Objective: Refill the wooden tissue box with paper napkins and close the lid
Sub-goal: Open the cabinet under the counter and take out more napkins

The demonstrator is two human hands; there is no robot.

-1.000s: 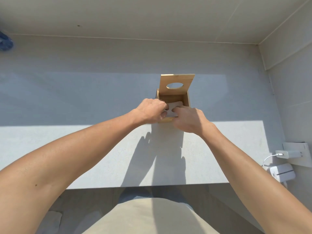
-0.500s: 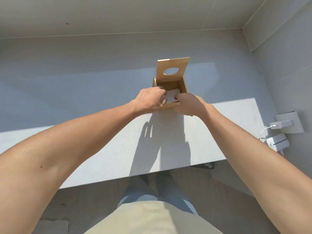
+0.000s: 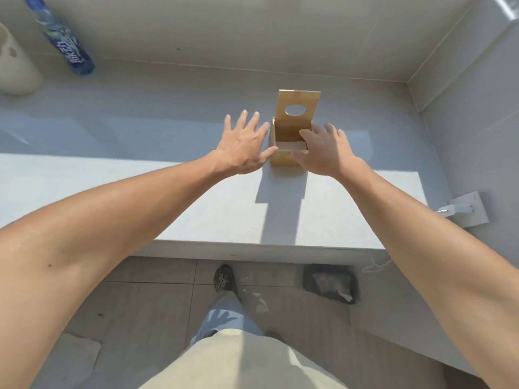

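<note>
The wooden tissue box [image 3: 281, 158] stands on the grey counter [image 3: 196, 197] with its lid [image 3: 297, 113] raised upright; the lid has an oval hole. White paper napkins [image 3: 290, 146] lie inside, just below the rim. My left hand [image 3: 244, 146] hovers left of the box, fingers spread, thumb tip near the box's front left corner, holding nothing. My right hand [image 3: 325, 150] is at the box's right side with fingers apart, covering that wall and the front right corner; nothing is in it.
A blue drinks bottle [image 3: 66, 40] and a pale cylindrical container [image 3: 15, 66] stand at the counter's far left. A white wall socket with a plug [image 3: 463, 210] is on the right wall. Below the counter edge are tiled floor, my shoe and a dark bag [image 3: 330, 283].
Both hands have come off the napkins in the box and opened, moving out to either side of it. The head view has shifted, showing the bottle and more floor.
</note>
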